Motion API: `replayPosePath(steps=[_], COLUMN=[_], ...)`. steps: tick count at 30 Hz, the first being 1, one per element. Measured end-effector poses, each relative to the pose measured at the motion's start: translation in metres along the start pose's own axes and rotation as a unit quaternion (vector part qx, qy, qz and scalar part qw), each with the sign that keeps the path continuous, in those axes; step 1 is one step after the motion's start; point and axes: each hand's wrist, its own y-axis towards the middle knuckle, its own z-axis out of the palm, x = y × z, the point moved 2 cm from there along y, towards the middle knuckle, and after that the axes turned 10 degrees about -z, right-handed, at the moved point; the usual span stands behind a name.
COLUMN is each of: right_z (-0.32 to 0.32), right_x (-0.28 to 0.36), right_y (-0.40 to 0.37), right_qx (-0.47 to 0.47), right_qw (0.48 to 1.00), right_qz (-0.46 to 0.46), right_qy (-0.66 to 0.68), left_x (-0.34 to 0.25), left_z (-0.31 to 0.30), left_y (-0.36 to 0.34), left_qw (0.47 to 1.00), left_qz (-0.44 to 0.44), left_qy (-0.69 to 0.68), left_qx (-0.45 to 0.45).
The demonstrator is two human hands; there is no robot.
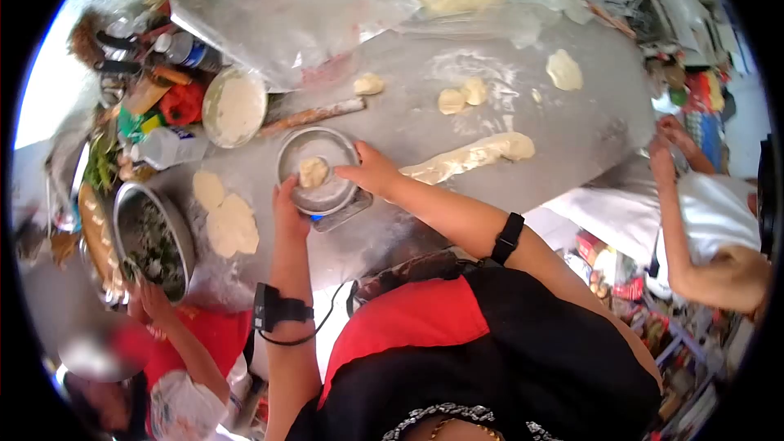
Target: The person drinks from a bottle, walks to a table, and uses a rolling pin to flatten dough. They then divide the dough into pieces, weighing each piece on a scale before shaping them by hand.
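A round metal bowl (333,200) sits on a small kitchen scale (343,216), whose blue display shows at the near edge. Inside the bowl lies one lump of dough (313,171). My left hand (290,204) grips the bowl's near left rim, its fingertips close to the dough. On the opposite side, my right hand (371,170) holds the right rim, with the thumb reaching over the edge. The fingers beneath the rim are hidden. A long dough roll (474,157) stretches out beyond my right forearm.
Flattened dough rounds (233,224) lie left; dough pieces (452,101) and a rolling pin (314,117) lie farther back. A flour bowl (235,106) and a bowl of greens (155,237) stand left. One person handles food at lower left; another sits right.
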Motion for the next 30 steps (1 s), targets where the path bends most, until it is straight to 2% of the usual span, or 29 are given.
replayPosePath(steps=[1,3,4,5,6,8,12,14,17,20,23,26,29,30], right_z=[-0.009,-0.031,-0.052,-0.073,-0.093,-0.128,-0.182,-0.200,-0.209,-0.195,-0.163,-0.173,-0.196,-0.199], right_x=[-0.002,-0.010,-0.011,-0.016,-0.024,-0.040,-0.047,-0.035,-0.047,-0.030,-0.065,-0.048,-0.030,-0.033], right_y=[-0.003,-0.011,-0.023,-0.035,-0.048,-0.071,-0.073,-0.057,-0.027,-0.035,-0.078,-0.064,-0.003,0.008], right_qx=[-0.057,-0.158,-0.167,-0.129,-0.089,-0.061,-0.223,-0.222,-0.268,-0.292,-0.136,-0.210,-0.185,-0.158], right_qw=[0.991,0.920,0.904,0.910,0.913,0.949,0.893,0.876,0.827,0.837,0.889,0.867,0.835,0.787], right_qz=[-0.063,-0.182,-0.181,-0.132,-0.083,-0.096,-0.133,-0.129,-0.145,-0.109,-0.069,-0.092,-0.183,-0.161], right_qy=[-0.106,-0.308,-0.349,-0.370,-0.389,-0.294,-0.367,-0.409,-0.473,-0.450,-0.431,-0.443,-0.485,-0.574], left_x=[-0.001,-0.008,-0.009,-0.007,-0.001,0.007,0.013,0.014,0.019,0.024,0.032,0.035,0.028,0.024], left_z=[0.003,0.006,0.007,0.001,-0.007,-0.017,-0.032,-0.024,-0.012,-0.002,-0.001,0.016,0.046,0.056], left_y=[-0.003,-0.019,-0.025,-0.025,-0.022,-0.015,-0.022,-0.028,-0.041,-0.052,-0.062,-0.079,-0.088,-0.093], left_qw=[0.999,0.990,0.992,0.991,0.991,0.990,0.984,0.979,0.969,0.957,0.938,0.898,0.850,0.838], left_qz=[0.014,0.053,0.048,0.047,0.046,0.048,0.062,0.074,0.089,0.112,0.160,0.290,0.398,0.405], left_qy=[0.035,0.108,0.096,0.089,0.081,0.070,0.088,0.102,0.119,0.111,0.121,0.188,0.274,0.301], left_qx=[-0.023,-0.073,-0.068,-0.083,-0.099,-0.110,-0.139,-0.163,-0.198,-0.244,-0.283,-0.274,-0.211,-0.209])
